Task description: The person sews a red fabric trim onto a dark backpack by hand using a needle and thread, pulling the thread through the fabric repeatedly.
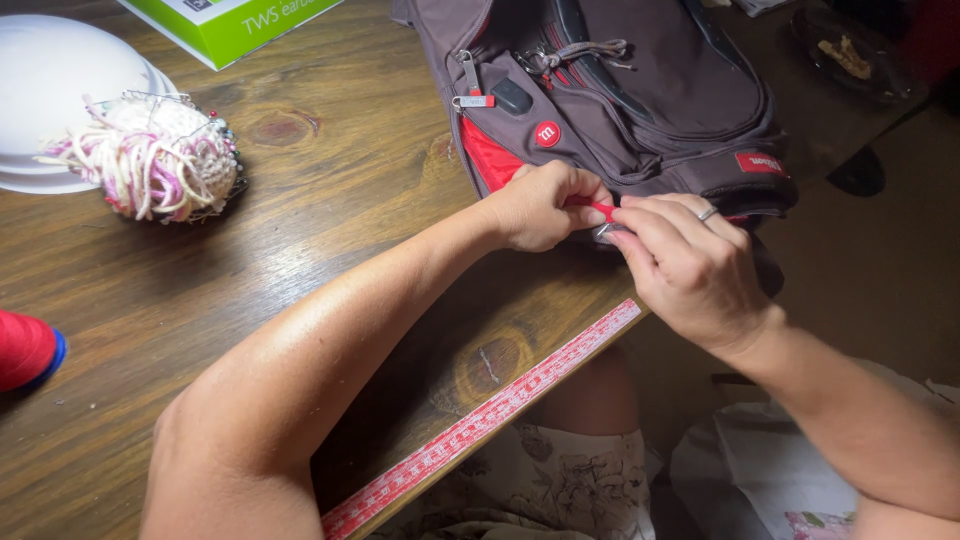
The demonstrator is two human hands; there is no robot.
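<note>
Both hands are working close: left hand (540, 205) is pinching the red zipper pull (602, 210) steady on the backpack (640, 110) while right hand (690, 265) fingers are clamping its metal end.

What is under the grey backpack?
The grey backpack lies on the wooden table. Its lower edge overhangs, where both hands pinch a red tab. Anything beneath is covered.
</note>
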